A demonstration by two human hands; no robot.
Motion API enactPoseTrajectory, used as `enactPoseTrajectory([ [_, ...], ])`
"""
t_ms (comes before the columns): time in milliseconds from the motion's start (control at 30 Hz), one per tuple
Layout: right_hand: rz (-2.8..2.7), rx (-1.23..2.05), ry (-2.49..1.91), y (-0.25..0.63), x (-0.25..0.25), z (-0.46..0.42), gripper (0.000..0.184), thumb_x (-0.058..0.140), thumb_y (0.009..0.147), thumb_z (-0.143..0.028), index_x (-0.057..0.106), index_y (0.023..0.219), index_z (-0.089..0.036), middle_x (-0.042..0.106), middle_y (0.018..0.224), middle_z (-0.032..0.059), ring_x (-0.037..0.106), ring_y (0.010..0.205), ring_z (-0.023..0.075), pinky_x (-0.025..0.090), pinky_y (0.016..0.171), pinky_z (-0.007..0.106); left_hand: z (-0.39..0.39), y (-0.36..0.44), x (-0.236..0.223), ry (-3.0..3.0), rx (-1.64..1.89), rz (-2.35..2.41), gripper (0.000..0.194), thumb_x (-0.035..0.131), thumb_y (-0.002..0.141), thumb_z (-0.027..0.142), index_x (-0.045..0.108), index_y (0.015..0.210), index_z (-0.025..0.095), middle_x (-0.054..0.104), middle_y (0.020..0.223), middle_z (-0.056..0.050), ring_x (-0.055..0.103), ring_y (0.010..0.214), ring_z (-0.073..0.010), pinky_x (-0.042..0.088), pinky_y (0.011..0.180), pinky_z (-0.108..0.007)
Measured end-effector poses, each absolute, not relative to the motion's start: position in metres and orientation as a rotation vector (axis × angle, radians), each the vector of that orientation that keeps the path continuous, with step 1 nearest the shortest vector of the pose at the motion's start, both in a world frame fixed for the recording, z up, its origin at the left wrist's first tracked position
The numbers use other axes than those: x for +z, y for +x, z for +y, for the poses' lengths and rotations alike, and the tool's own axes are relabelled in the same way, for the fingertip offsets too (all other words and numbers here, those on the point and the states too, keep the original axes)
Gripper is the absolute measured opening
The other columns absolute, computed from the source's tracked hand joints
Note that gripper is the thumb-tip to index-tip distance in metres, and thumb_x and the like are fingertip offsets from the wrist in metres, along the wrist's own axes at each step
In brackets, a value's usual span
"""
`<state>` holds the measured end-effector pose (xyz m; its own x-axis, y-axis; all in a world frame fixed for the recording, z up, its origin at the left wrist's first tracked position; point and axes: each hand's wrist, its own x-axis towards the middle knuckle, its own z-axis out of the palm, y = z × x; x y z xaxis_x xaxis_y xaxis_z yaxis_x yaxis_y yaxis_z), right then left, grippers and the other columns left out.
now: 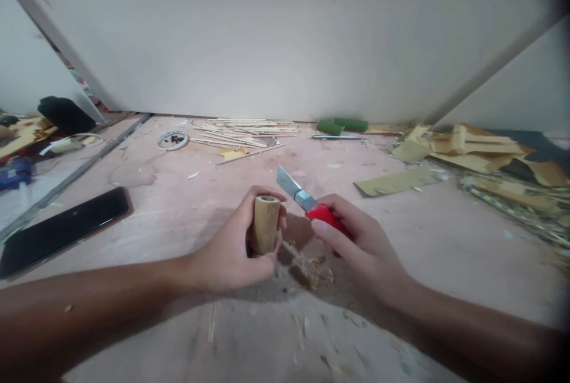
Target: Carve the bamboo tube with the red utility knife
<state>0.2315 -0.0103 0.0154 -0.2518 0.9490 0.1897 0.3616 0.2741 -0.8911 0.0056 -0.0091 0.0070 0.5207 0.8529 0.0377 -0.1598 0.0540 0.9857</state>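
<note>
A short, hollow bamboo tube stands upright in my left hand, its round opening facing up and the fingers wrapped about its sides. My right hand is closed on the red handle of a utility knife. The knife's wide metal blade points up and to the left, apart from the tube and above its rim level. Thin curled shavings lie on the work surface under and between my hands. Part of the tube's lower end is hidden by my left thumb and fingers.
A phone lies at the left. Thin sticks, a white ring-shaped lid with dark bits, and green cylinders lie along the back panel. Cardboard scraps and a flat strip are at the right.
</note>
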Motion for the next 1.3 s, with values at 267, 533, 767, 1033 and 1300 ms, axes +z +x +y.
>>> enactPoseTrajectory([
  [267,-1.942,1.025,-1.08,0.233,0.018,-0.012,0.014,0.058,0.104,-0.035,0.064,0.1,-0.022,0.069,0.086,-0.0013,0.061,0.074,0.0158,0.045,0.068,0.027,-0.008,0.005,0.009,1.355,0.835,0.723,0.077,0.072,0.08,0.005,0.037,0.143,0.034,0.058,0.098,0.001,0.06,0.084,-0.015,0.051,0.075,-0.027],
  [533,-2.167,0.959,-1.143,0.23,0.02,-0.013,0.024,0.058,0.103,-0.039,0.06,0.088,-0.022,0.065,0.074,-0.0026,0.057,0.064,0.0147,0.038,0.061,0.027,-0.01,0.008,0.015,1.365,0.869,0.768,0.072,0.077,0.08,0.009,0.042,0.139,0.031,0.057,0.103,0.0,0.059,0.084,-0.0134,0.05,0.073,-0.025],
  [767,-2.22,0.965,-1.12,0.232,0.02,-0.014,0.025,0.056,0.105,-0.04,0.059,0.088,-0.022,0.068,0.077,-0.0018,0.06,0.067,0.0148,0.039,0.062,0.026,-0.01,0.009,0.012,1.294,0.873,0.79,0.062,0.084,0.082,0.019,0.049,0.132,0.029,0.06,0.093,0.003,0.06,0.084,-0.0139,0.05,0.076,-0.024],
  [1033,-2.223,1.011,-1.109,0.233,0.02,-0.014,0.029,0.056,0.106,-0.043,0.059,0.087,-0.021,0.064,0.077,-0.0023,0.057,0.068,0.0143,0.039,0.063,0.027,-0.011,0.009,0.015,1.369,0.843,0.853,0.051,0.086,0.081,0.034,0.055,0.121,0.025,0.058,0.086,0.004,0.055,0.076,-0.0126,0.045,0.068,-0.024],
  [1300,-2.214,1.176,-1.072,0.235,0.022,-0.016,0.03,0.054,0.108,-0.045,0.061,0.091,-0.022,0.066,0.082,-0.0024,0.059,0.072,0.0142,0.041,0.067,0.026,-0.013,0.005,0.009,1.54,0.778,0.995,0.044,0.088,0.078,0.039,0.052,0.098,0.022,0.059,0.087,0.004,0.053,0.076,-0.0132,0.041,0.065,-0.024],
])
